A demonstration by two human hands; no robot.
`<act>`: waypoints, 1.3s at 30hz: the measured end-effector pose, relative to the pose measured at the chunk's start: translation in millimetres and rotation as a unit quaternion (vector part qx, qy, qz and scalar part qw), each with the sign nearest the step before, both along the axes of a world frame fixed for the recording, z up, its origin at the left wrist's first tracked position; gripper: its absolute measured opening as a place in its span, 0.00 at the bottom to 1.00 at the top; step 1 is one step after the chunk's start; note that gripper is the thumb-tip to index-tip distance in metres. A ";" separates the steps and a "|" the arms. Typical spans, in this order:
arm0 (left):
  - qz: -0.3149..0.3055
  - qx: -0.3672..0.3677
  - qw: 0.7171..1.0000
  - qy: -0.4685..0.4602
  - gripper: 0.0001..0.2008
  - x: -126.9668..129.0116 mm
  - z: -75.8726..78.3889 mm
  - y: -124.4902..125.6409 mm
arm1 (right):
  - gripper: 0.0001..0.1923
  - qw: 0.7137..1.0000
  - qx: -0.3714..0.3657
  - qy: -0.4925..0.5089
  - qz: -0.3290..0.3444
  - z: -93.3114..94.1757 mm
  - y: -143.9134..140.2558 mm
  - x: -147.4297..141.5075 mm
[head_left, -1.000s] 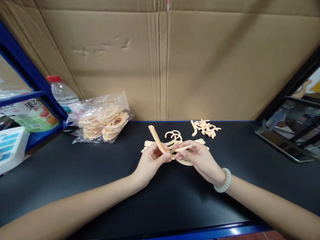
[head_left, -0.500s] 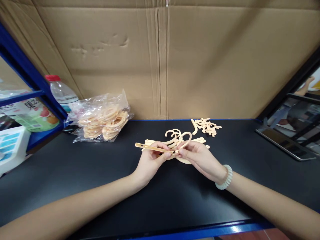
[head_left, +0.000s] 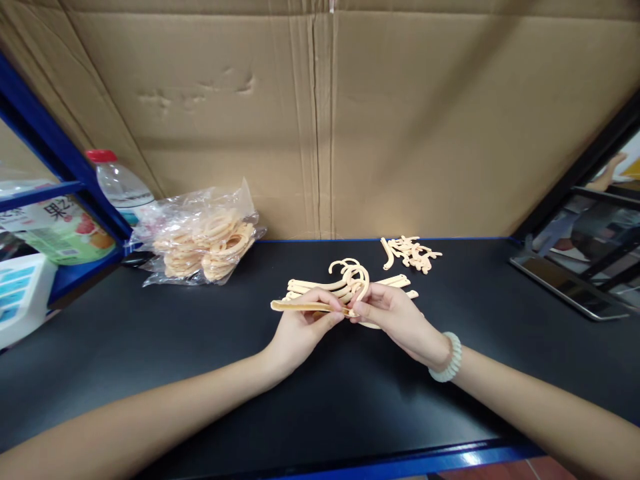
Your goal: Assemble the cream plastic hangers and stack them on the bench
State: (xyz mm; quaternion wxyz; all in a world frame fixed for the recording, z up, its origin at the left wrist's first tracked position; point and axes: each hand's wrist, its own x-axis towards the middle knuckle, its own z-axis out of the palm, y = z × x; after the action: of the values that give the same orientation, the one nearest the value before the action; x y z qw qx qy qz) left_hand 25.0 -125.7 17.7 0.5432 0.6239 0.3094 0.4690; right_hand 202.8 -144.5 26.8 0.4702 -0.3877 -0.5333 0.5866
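Over the black tabletop (head_left: 320, 407), close to its middle, I see two bare hands brought together, fingertips almost meeting. The left hand (head_left: 301, 323) pinches a cream, slightly curved strip (head_left: 295, 307) between thumb and fingers, its free end pointing out to the left. The right hand (head_left: 400, 317), with a pale ribbed band (head_left: 447, 358) round its wrist, is clamped on the foot of a cream hook (head_left: 367, 285), which curls upward. Strip end and hook foot come together between the fingers; whether they are joined I can't tell from here.

Just behind the hands lie more cream hangers (head_left: 320, 286), and farther back to the right is a heap of small cream pieces (head_left: 415, 253). I can make out no marking on any of them.

Over at the left, the clear bag (head_left: 200, 247) of cream parts shows no print I can read. Behind it leans a red-capped bottle (head_left: 123, 183) whose label is too covered to make out. The only writing I can read is on the green and white packet (head_left: 70, 233) on the blue shelf: a big dark 果, followed by a character I can't make out, above pictured fruit.
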 end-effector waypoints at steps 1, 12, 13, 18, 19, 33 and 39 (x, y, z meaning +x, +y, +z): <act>-0.004 -0.005 1.000 -0.003 0.05 0.0 -0.2 0.1 | 0.13 1.000 0.005 -0.005 -0.005 -0.6 -0.3 -0.4; -0.026 -0.028 0.999 -0.020 0.06 1.4 0.9 -0.2 | 0.14 0.996 0.068 -0.045 -0.028 -6.4 -1.5 -3.1; -0.029 -0.030 0.999 -0.021 0.07 1.5 1.1 -0.2 | 0.14 0.995 0.076 -0.051 -0.031 -6.3 -1.8 -3.4; -0.043 -0.040 0.998 -0.030 0.07 1.3 1.5 -0.4 | 0.14 0.992 0.098 -0.063 -0.041 -5.3 -3.4 -6.3; -0.044 -0.041 0.998 -0.031 0.07 1.2 1.5 -0.5 | 0.14 0.992 0.101 -0.064 -0.042 -5.1 -3.7 -6.9; -0.028 -0.057 0.997 -0.035 0.07 0.0 -1.5 -0.1 | 0.11 0.988 0.129 -0.070 -0.055 -3.4 -7.7 -11.5; -0.035 -0.069 0.996 -0.051 0.07 -0.3 -2.5 0.9 | 0.08 0.987 0.129 -0.068 -0.061 -3.4 -9.0 -13.4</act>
State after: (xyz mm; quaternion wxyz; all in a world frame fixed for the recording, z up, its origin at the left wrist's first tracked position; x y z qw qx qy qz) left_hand 24.7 -124.8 15.2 0.6156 0.5709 0.2910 0.4586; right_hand 189.4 -153.5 23.4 0.5138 -0.3946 -0.6108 0.4552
